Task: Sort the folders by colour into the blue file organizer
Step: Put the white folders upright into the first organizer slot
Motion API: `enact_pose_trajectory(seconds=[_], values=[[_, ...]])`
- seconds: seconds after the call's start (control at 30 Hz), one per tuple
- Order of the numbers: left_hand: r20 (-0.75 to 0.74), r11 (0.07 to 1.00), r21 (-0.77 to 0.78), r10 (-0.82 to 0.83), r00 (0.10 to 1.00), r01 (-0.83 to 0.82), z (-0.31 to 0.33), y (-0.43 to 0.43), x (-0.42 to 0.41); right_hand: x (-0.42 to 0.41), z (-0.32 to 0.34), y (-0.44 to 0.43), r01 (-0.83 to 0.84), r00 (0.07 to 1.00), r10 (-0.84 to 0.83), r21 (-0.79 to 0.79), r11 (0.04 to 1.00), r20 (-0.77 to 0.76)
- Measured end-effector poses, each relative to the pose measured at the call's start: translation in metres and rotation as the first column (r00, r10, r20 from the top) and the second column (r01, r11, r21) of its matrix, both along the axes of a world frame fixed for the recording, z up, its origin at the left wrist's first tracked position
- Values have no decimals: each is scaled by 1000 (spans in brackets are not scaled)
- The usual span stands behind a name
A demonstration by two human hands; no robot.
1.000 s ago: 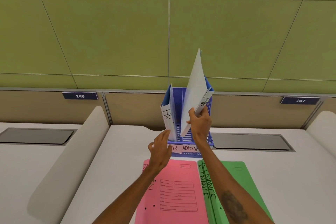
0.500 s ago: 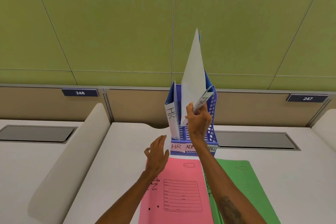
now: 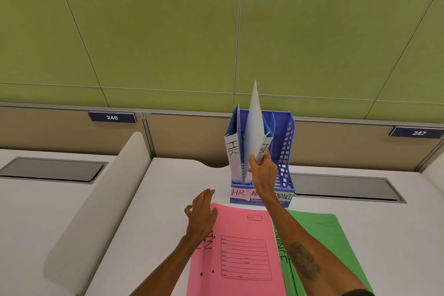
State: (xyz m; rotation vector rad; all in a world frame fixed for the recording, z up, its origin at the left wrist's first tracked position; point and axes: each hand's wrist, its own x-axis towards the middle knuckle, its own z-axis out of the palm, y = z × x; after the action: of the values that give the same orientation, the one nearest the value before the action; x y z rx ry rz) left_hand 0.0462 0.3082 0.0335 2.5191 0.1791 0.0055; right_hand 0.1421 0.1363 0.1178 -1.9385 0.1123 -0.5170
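Observation:
The blue file organizer (image 3: 287,142) stands at the back of the white desk, with paper labels HR, ADMIN and FINANCE on its front. A blue folder marked HR (image 3: 232,149) stands upright in its left slot. My right hand (image 3: 263,170) grips a second blue HR folder (image 3: 255,127), which leans in the same left slot with its top corner sticking up. My left hand (image 3: 201,216) hovers open over the top left corner of a pink folder (image 3: 242,252) lying flat on the desk. Green folders marked FINANCE (image 3: 322,235) lie to its right, partly under my right forearm.
A curved white divider (image 3: 101,199) separates this desk from the left one. Grey recessed panels (image 3: 343,187) sit in the desk behind the organizer. A tan partition with number plates 246 and 247 and a green wall rise behind.
My right hand has lowered the second blue folder deeper into the organizer's left slot. My left hand has dropped back toward the pink folder. The view has tilted up.

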Motion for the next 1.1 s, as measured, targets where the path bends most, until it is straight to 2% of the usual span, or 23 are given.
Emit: enact_pose_trajectory(seconds=[0.27,0.6,0.87,1.1], values=[[-49,999,16,30,998,-29,-21,18,-10,8,-19,3,-51,984,23,-151,987,-178],[-72,999,18,41,997,-40,-21,25,-25,10,-12,16,-16,971,-56,-298,955,-231],[-67,999,34,45,997,-43,-19,31,-32,10,1,23,-5,979,-54,-290,957,-195],[-63,998,36,46,997,-44,-14,35,-35,18,11,23,-36,965,-38,-275,961,-258]])
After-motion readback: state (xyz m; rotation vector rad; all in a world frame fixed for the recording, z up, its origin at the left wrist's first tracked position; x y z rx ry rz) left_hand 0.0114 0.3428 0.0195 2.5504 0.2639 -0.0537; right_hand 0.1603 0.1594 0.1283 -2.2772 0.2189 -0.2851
